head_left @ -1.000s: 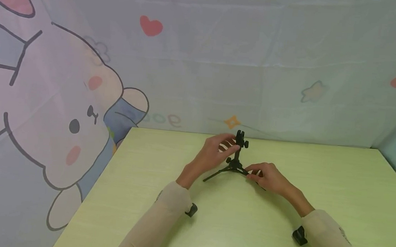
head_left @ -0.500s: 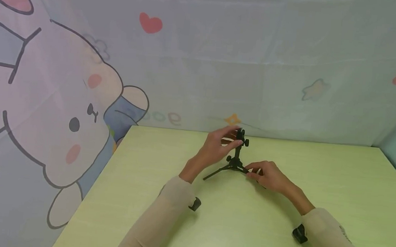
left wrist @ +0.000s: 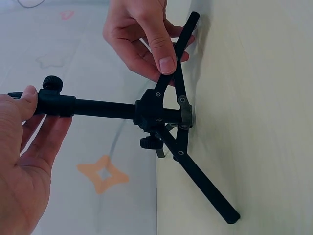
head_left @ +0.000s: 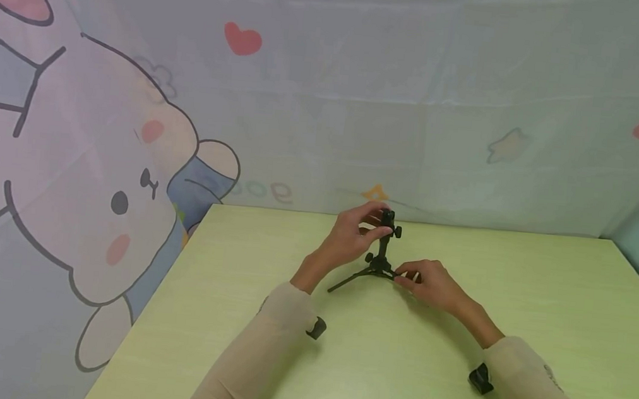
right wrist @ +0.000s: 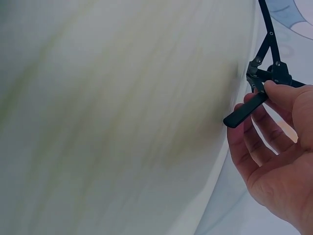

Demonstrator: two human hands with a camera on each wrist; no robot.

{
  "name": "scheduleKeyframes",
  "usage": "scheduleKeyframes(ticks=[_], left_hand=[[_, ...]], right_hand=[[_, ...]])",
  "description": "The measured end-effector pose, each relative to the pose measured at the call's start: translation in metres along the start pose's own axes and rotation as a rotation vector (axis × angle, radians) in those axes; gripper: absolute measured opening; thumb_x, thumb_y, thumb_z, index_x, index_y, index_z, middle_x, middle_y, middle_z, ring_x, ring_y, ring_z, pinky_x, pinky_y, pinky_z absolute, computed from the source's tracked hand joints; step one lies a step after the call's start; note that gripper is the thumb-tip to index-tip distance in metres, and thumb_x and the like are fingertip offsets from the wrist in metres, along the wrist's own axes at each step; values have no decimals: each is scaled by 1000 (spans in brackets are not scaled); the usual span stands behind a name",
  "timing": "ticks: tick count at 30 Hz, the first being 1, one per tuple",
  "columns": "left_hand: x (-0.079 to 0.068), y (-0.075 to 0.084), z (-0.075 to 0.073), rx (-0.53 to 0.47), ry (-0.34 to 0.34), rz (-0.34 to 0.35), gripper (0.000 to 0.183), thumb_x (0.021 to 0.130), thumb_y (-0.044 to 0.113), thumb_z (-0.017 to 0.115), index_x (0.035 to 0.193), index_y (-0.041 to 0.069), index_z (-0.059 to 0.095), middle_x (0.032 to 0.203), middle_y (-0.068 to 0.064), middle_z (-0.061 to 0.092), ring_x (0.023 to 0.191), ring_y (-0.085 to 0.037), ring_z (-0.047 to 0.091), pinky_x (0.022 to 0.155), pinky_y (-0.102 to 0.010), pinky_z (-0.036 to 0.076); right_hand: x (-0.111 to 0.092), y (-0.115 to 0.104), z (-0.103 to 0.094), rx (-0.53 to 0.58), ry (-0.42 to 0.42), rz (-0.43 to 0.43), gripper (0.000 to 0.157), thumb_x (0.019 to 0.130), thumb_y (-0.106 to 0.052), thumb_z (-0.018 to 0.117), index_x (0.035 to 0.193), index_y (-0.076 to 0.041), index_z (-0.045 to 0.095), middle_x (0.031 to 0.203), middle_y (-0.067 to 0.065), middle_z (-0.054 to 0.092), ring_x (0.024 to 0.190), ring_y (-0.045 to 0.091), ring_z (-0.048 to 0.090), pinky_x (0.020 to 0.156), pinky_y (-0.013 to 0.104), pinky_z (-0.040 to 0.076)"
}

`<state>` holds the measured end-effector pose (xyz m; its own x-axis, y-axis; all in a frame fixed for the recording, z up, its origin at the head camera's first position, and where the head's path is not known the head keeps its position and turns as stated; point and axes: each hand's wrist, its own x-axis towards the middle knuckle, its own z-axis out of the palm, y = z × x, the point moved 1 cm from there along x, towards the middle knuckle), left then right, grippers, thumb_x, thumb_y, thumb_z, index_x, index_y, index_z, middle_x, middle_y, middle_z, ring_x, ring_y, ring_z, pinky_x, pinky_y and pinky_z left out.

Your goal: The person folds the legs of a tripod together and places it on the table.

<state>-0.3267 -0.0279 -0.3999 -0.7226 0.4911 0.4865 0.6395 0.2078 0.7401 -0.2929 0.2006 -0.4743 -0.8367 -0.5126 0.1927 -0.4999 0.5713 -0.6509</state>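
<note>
A small black tripod (head_left: pixel 381 250) stands upright on the table with its legs spread. My left hand (head_left: pixel 350 235) holds the top of its column, thumb on one side and fingers on the other, beside the upper knob (left wrist: pixel 52 83). Low on the right, my right hand (head_left: pixel 433 287) pinches one leg (right wrist: pixel 247 110) between thumb and fingers. Another leg (left wrist: pixel 208 188) points out to the left, free of both hands. A second knob (left wrist: pixel 151 142) sits on the hub where the legs meet.
The pale yellow-green table (head_left: pixel 396 371) ends at a hanging cloth (head_left: pixel 327 111) printed with hearts, stars and a large rabbit. Black bands with small devices (head_left: pixel 316 328) are worn at both wrists.
My left hand has risen slightly to the tripod's top, its fingers now behind the head. My right hand has slid a little along the leg toward the hub.
</note>
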Motion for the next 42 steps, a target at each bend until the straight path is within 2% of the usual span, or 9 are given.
scheduleKeyframes(ticks=[7, 17, 25, 32, 38, 42], left_hand=[[2, -1, -1, 37, -9, 8, 38, 101, 14, 70, 137, 4, 59, 118, -11, 70, 109, -22, 68, 84, -23, 60], [2, 1, -4, 108, -17, -13, 40, 100, 16, 71, 137, 7, 60, 116, -11, 71, 103, -24, 73, 83, -25, 59], [1, -1, -2, 108, 12, -20, 42, 99, 16, 73, 139, 6, 62, 116, -12, 72, 102, -25, 74, 81, -25, 60], [0, 1, 0, 114, 27, -14, 45, 98, 14, 73, 141, 4, 62, 123, -14, 71, 104, -26, 73, 82, -22, 59], [0, 3, 0, 112, 28, -8, 48, 98, 12, 73, 143, -1, 60, 131, -17, 68, 107, -28, 71, 84, -22, 59], [0, 5, -2, 137, 17, -10, 49, 98, 13, 73, 144, -1, 59, 128, -17, 69, 107, -28, 71, 83, -21, 59]], right_hand=[[4, -4, 2, -38, 32, -54, 12, 101, -9, 70, 106, -2, 78, 82, 3, 72, 61, 6, 60, 55, 26, 51], [7, -11, 6, -156, 88, -43, 8, 96, -8, 72, 95, -7, 80, 79, -4, 71, 62, 5, 58, 56, 28, 50], [7, -16, 8, -221, 116, -22, 9, 95, -7, 72, 95, -8, 81, 81, -4, 71, 67, 9, 61, 54, 31, 50], [5, -18, 10, -232, 153, 9, 10, 95, -7, 73, 99, -7, 82, 89, 2, 75, 69, 12, 64, 52, 32, 51], [4, -19, 11, -227, 161, 40, 11, 95, -8, 73, 100, -6, 82, 86, 1, 74, 63, 9, 56, 50, 29, 45], [6, -20, 11, -224, 148, 43, 10, 95, -7, 73, 99, -6, 82, 85, 1, 73, 63, 8, 56, 50, 29, 45]])
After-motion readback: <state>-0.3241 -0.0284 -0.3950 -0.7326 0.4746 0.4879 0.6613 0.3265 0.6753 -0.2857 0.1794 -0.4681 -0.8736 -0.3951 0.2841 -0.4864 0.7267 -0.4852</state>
